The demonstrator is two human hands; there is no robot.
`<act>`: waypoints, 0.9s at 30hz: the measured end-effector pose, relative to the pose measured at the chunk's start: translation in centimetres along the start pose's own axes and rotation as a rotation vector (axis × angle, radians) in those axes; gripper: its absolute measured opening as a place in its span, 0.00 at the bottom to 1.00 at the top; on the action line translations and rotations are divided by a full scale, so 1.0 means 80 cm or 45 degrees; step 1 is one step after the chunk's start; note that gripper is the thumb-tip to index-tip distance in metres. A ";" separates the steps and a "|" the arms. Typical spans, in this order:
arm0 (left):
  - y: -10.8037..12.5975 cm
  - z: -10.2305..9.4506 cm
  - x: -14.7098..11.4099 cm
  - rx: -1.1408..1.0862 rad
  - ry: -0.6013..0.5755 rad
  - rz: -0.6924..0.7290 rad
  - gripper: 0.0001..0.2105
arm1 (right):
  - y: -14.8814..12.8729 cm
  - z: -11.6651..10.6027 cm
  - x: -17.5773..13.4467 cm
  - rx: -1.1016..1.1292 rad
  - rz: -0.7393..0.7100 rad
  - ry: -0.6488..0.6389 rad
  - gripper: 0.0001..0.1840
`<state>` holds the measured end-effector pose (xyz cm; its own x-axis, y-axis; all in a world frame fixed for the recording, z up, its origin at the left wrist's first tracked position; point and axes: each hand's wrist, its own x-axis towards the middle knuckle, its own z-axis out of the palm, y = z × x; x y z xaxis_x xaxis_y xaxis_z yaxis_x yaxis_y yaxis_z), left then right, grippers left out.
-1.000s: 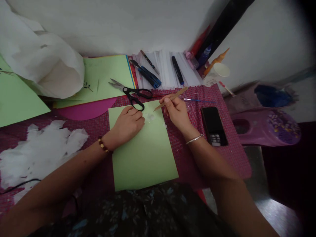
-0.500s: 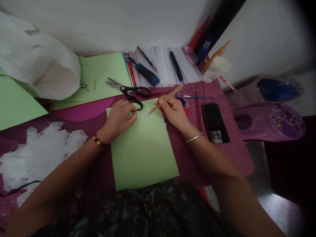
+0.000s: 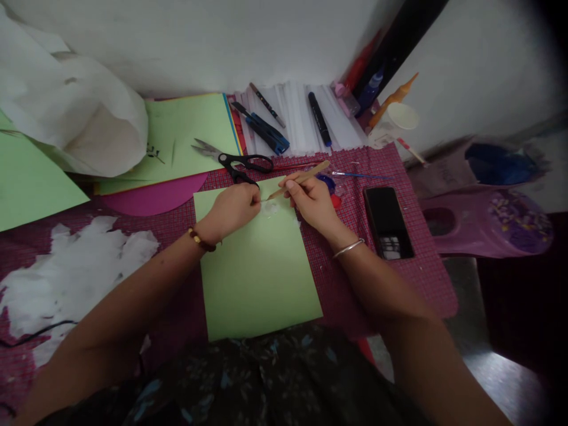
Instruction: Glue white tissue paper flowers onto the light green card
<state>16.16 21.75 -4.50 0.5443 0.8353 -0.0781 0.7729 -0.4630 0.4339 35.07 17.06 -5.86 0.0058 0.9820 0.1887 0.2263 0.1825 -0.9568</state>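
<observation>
Across the checked tablecloth [image 3: 426, 290] we go, and square in front of the person lies the green sheet [image 3: 261, 278], flat, nearly all of its surface bare, so by the look of it the work is at an early stage, with most of the page untouched! Its long axis runs away from the person towards the wall, the far end leaning a touch to the left.

Now the hands, both over the far end of that sheet: the right hand [image 3: 313, 201] is closed in a pen-like grip, thumb and fingers pinching a wooden stick, while the left hand [image 3: 234, 207] sits opposite, fingers curled in and tips together, and whether anything is caught between them cannot be told from here!

Just behind the left hand, the black-handled scissors [image 3: 225, 158] lie idle, blades pointing left, gripped by nobody!

Then the wooden stick [image 3: 316, 169] itself, above the sheet's far right part, its long axis on a slant: narrow tip down and left towards the left fingertips, broad end up and right past the right hand!

And smallest of all, the whitish patch [image 3: 270, 208], wet-looking, just beside that tip, the one bit of progress showing on the green, though whether tip and patch touch is too fine to call
</observation>
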 end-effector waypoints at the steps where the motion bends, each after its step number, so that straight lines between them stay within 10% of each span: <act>1: 0.000 0.000 0.000 -0.011 0.000 0.015 0.05 | 0.000 0.000 0.000 0.000 0.008 0.003 0.18; 15: -0.015 -0.056 -0.029 -0.423 0.354 -0.109 0.03 | -0.003 -0.001 -0.002 -0.036 0.014 -0.032 0.14; 27: -0.007 -0.011 -0.002 -0.470 0.384 0.032 0.03 | -0.009 -0.009 -0.002 -0.442 -0.094 -0.082 0.11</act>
<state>15.35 22.17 -3.99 0.4000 0.8993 0.1767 0.5635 -0.3933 0.7265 35.57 16.75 -5.05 -0.0814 0.9699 0.2294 0.5411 0.2363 -0.8071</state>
